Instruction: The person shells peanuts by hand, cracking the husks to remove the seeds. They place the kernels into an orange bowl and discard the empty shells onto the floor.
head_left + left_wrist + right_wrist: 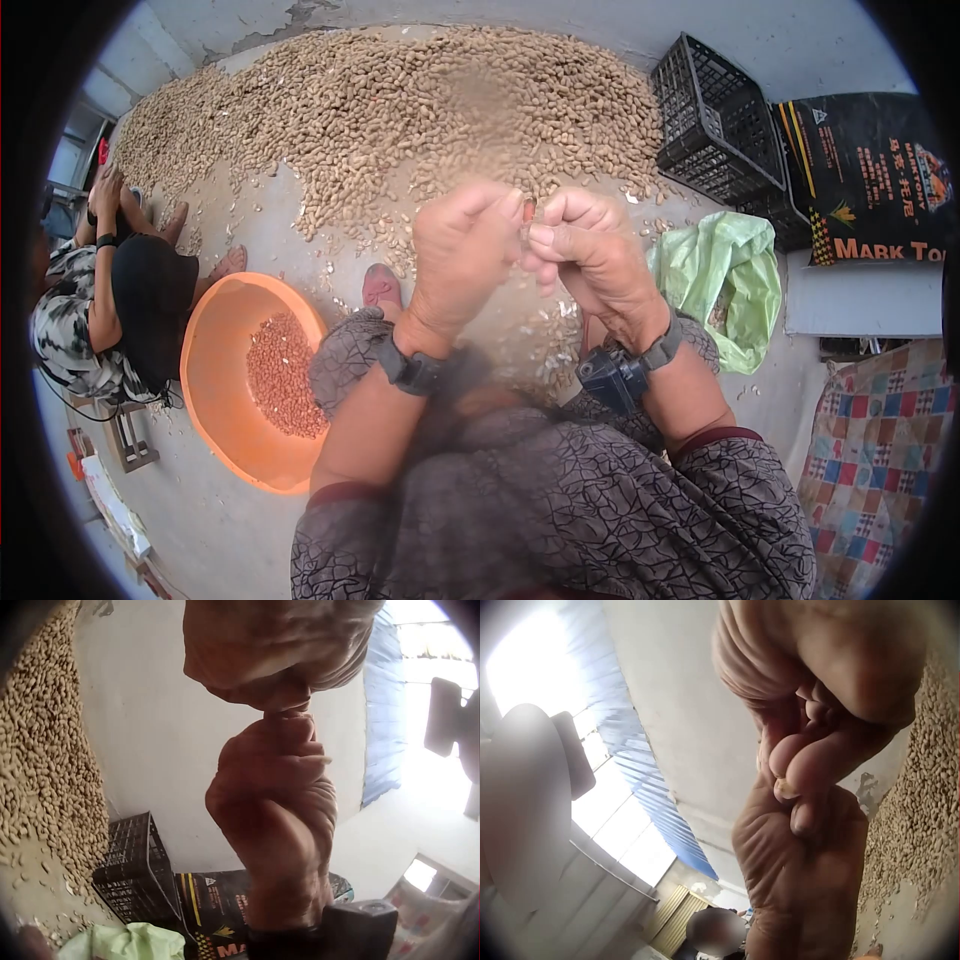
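Note:
In front of my chest both hands are raised with their fingertips together at a peanut (529,211), of which a small reddish part shows. My left hand (452,255) curls its fingers, with thumb and forefinger at the peanut. Thumb and forefinger of my right hand (600,250) pinch it from the other side. A pale bit of shell (784,785) shows between the right fingertips in the right wrist view; the fingers hide the rest. Beyond the hands spreads a large pile of unshelled peanuts (370,110).
An orange basin (215,345) holding shelled red peanuts (285,370) stands at my left, beside another person (110,300). On the right are a green bag (735,260), black crates (715,120) and a black printed sack (860,170). Broken shells (535,340) litter the floor.

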A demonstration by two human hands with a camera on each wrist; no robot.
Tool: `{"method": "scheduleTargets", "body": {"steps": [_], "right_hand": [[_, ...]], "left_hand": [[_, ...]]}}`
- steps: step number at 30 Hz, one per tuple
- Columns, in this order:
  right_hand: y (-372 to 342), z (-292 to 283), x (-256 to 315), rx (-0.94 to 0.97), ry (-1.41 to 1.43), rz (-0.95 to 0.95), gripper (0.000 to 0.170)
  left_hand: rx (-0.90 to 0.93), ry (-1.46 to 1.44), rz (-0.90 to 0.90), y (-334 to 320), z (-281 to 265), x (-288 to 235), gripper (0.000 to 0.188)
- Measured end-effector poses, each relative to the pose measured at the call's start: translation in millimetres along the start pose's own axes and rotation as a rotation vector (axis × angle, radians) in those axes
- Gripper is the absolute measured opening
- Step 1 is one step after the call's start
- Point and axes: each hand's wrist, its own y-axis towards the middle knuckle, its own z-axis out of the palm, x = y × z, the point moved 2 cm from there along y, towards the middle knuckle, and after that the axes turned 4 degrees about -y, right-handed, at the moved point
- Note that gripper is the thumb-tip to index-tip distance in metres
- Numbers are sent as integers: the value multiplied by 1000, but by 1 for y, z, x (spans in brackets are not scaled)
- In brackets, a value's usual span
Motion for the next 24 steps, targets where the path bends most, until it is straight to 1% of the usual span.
{"method": "scheduleTargets", "body": {"steps": [3, 5, 6, 8, 9, 11, 12, 14, 15, 17, 18, 20, 21, 23, 24], "right_hand": [[2, 1, -5, 24, 55, -5, 11], [5, 2, -8, 22, 112, -16, 12], [6, 2, -9, 24, 110, -17, 12], [7, 2, -11, 30, 189, -8, 15], [9, 3, -12, 33, 185, -10, 15], [11, 3, -11, 46, 299, -38, 17], [10, 3, -9, 48, 295, -41, 17], [9, 2, -1, 22, 237, -44, 17], [8, 0, 2, 22, 234, -48, 17], [6, -3, 7, 35, 115, -62, 16], [5, -5, 10, 35, 114, -62, 16], [4, -7, 13, 8, -46, -26, 16], [4, -6, 14, 11, -46, -20, 16], [4, -5, 14, -50, -216, 11, 13], [3, -2, 14, -45, -217, 15, 13]], "left_hand": [[-22, -73, -22, 1, 1, 3, 16], [-75, -183, -62, 3, 2, 4, 16], [-75, -184, -59, 4, 1, 4, 16], [-107, -239, -133, 5, -2, 6, 17], [-107, -240, -128, 6, -6, 8, 17], [9, -684, -211, 7, -13, 13, 17], [12, -686, -207, 6, -16, 11, 17], [-9, -372, -269, 5, -19, 9, 19], [-6, -373, -266, 6, -19, 15, 19], [248, 378, 95, 5, -15, 24, 21], [247, 378, 96, 4, -17, 25, 21], [249, 418, -127, -3, -18, 26, 26], [244, 417, -132, -3, -19, 20, 26], [24, -59, -505, 1, -24, 14, 31], [19, -61, -504, 3, -26, 15, 31]]}}
